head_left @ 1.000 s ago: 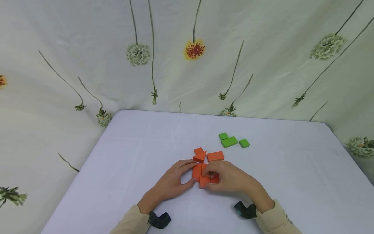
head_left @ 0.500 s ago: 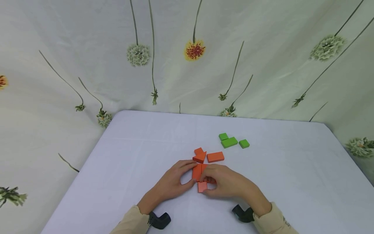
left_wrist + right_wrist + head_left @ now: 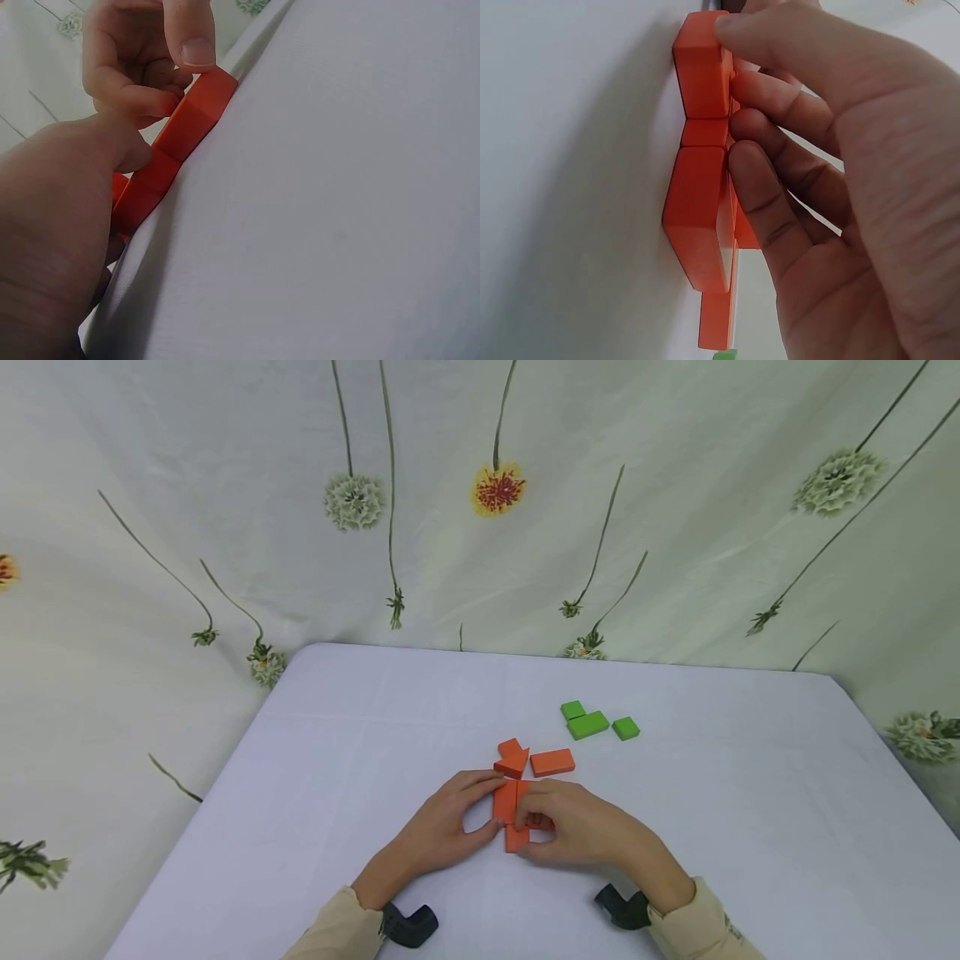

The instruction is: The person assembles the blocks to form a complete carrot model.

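My left hand [image 3: 450, 822] holds a long orange toy block [image 3: 505, 802], thumb at its near end and forefinger at its far end. A second orange block [image 3: 524, 787] lies against its right side, partly hidden by my right hand [image 3: 581, 822]. That hand pinches a small orange block [image 3: 516, 840] with thumb and forefinger at the near end of the long ones. In the right wrist view, my thumb rests on the small block [image 3: 703, 64], which stands in line with other orange pieces. The left wrist view has this small block [image 3: 202, 105] beneath the right thumb.
Beyond my hands lie a triangular orange block [image 3: 513, 764], a small orange one [image 3: 509, 747] and a rectangular orange one [image 3: 552, 762]. Farther back are three green blocks [image 3: 588, 725]. A white cloth [image 3: 360, 718] covers the table, and a flowered curtain [image 3: 442, 552] hangs behind it.
My right hand has moved slightly toward me and to the left, bringing the small orange block with it. My left hand stays where it was.
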The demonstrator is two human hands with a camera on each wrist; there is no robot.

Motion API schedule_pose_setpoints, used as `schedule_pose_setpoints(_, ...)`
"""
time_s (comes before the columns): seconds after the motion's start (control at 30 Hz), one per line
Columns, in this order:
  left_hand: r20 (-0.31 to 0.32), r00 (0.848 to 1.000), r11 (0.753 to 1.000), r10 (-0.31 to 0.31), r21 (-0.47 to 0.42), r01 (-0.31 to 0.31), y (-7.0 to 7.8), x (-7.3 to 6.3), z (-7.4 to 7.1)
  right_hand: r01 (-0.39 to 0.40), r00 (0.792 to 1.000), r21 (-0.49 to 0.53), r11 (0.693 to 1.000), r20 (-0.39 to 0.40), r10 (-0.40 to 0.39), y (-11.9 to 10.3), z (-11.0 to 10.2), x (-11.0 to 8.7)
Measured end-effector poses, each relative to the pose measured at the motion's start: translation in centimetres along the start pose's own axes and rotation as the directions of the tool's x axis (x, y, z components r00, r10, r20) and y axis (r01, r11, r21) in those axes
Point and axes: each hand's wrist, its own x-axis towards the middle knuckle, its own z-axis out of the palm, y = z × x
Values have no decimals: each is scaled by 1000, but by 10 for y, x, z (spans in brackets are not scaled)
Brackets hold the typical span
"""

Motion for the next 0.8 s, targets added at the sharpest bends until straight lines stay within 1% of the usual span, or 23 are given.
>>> schedule_pose_setpoints(0.13,-8,1000,1000,7,6,-7,-1,0,1,1,1000,9,1000,2,-1,0,-1,0)
schedule_pose_setpoints(0.23,-12,1000,1000,9,7,-9,-1,0,1,-16,1000,32,999,1,16,1,-3,-1)
schedule_pose_setpoints(0.3,-10,1000,1000,5,6,-5,-1,0,1,-30,999,41,999,-13,31,3,-6,-2)
schedule_pose_setpoints(0.37,-10,1000,1000,7,7,-7,-1,0,1,-49,998,37,998,-41,51,5,-9,-3)
schedule_pose_setpoints(0.5,-7,1000,1000,10,10,-10,-1,0,0,-54,990,6,999,-127,54,9,-15,-3)
schedule_pose_setpoints(0.67,-2,1000,1000,-1,4,1,-1,0,0,-40,969,8,999,-243,41,14,-20,1)
schedule_pose_setpoints(0.8,-9,1000,1000,-1,-2,1,0,-1,1,-66,954,21,998,-292,69,19,-22,7)
